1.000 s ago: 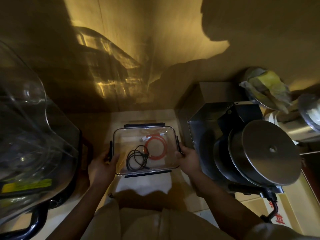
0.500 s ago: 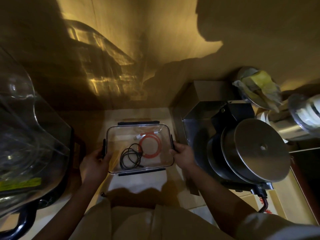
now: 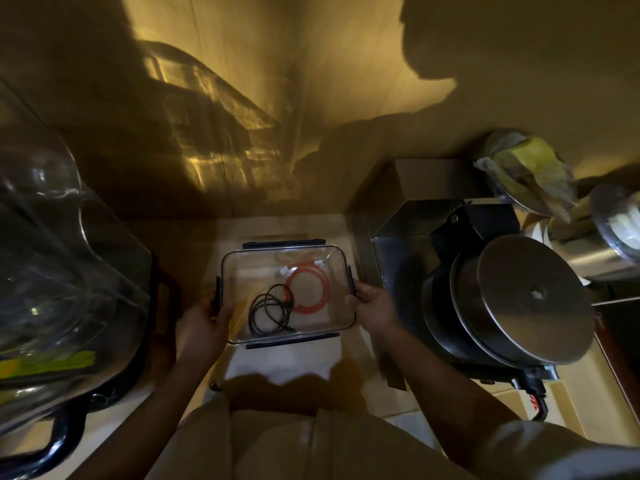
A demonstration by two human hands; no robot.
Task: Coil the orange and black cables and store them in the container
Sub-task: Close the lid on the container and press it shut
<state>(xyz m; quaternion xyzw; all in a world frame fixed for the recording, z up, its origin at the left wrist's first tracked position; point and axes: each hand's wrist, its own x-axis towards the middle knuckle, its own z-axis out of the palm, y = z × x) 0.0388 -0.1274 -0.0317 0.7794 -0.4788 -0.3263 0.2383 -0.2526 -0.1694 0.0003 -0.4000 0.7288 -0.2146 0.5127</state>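
Observation:
A clear rectangular container [image 3: 239,271] with dark side clips sits in the middle of the view over a pale surface. Inside it lie a coiled orange cable [image 3: 309,289] with white plugs at the back right and a coiled black cable [image 3: 268,315] at the front left. My left hand [image 3: 204,325] grips the container's left side by its clip. My right hand [image 3: 375,306] grips its right side. Both forearms reach in from the bottom of the view.
A large clear plastic vessel [image 3: 52,289] on a dark base with a black handle fills the left. A metal appliance with a round steel lid [image 3: 533,303] stands close on the right, with a wrapped bundle [image 3: 530,174] behind it. A wall rises just beyond the container.
The container stays between both hands with the cables lying the same way inside it. It sits slightly lower and closer in the view; the grip has not changed.

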